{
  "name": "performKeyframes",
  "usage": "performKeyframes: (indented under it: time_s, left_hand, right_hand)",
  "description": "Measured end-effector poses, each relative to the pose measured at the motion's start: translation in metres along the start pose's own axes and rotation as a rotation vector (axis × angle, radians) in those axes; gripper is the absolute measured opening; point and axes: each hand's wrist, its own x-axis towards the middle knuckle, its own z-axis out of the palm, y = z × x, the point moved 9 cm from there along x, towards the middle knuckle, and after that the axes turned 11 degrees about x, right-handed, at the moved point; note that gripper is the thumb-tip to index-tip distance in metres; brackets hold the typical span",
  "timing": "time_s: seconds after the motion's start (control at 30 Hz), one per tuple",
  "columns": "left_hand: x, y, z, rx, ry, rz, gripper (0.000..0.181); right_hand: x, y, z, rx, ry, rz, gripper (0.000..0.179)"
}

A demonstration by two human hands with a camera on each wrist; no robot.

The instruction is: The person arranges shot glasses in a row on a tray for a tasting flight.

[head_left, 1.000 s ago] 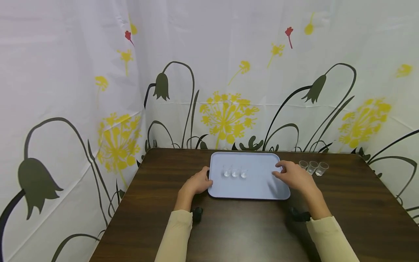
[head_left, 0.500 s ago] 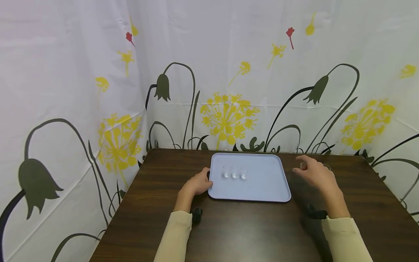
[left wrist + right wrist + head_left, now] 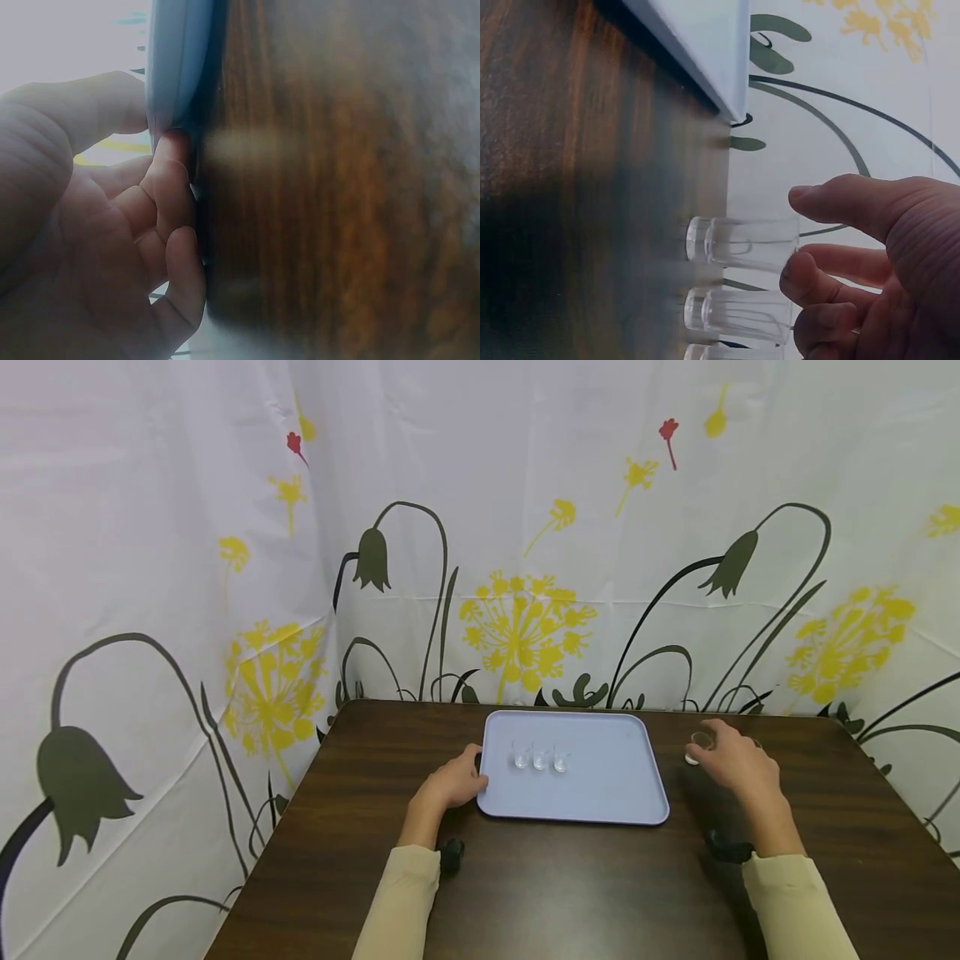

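A pale blue tray (image 3: 600, 777) lies on the dark wooden table, with three small clear shot glasses (image 3: 540, 762) in a row on it. My left hand (image 3: 453, 779) grips the tray's left edge; in the left wrist view the thumb is on one side of the rim (image 3: 174, 67) and curled fingers are beneath it. Beyond the tray's right side, my right hand (image 3: 738, 766) reaches over another row of shot glasses. Its thumb and index finger are spread at the rim of the nearest shot glass (image 3: 742, 241), the thumb apart from it. A second shot glass (image 3: 737, 313) stands alongside.
A third glass of that row (image 3: 731, 352) is cut off at the bottom of the right wrist view. The dark wooden table (image 3: 540, 885) reaches back to a white curtain (image 3: 420, 435) printed with flowers.
My right hand has moved right, from above the tray's right edge to the shot glasses beside it. The left hand has stayed on the tray's left edge.
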Motion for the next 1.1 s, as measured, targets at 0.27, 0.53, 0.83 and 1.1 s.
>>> performKeyframes:
  time_s: [0.27,0.53,0.83,1.1]
  left_hand:
    - [0.000,0.002,-0.002,0.004,-0.006,0.000,0.071]
    - [0.004,-0.001,0.001,0.005,-0.011,0.001,0.072]
    - [0.003,-0.002,0.000,0.006,-0.004,0.001,0.073]
    - [0.004,-0.004,0.003,-0.010,-0.010,0.003,0.074]
  right_hand:
    - [0.006,0.010,0.003,0.006,0.008,0.041,0.070]
    - [0.009,0.019,0.004,0.022,0.005,0.073,0.065]
    - [0.007,0.012,0.006,0.030,0.024,0.035,0.060]
    - [0.007,0.001,0.017,0.016,0.049,-0.031,0.055]
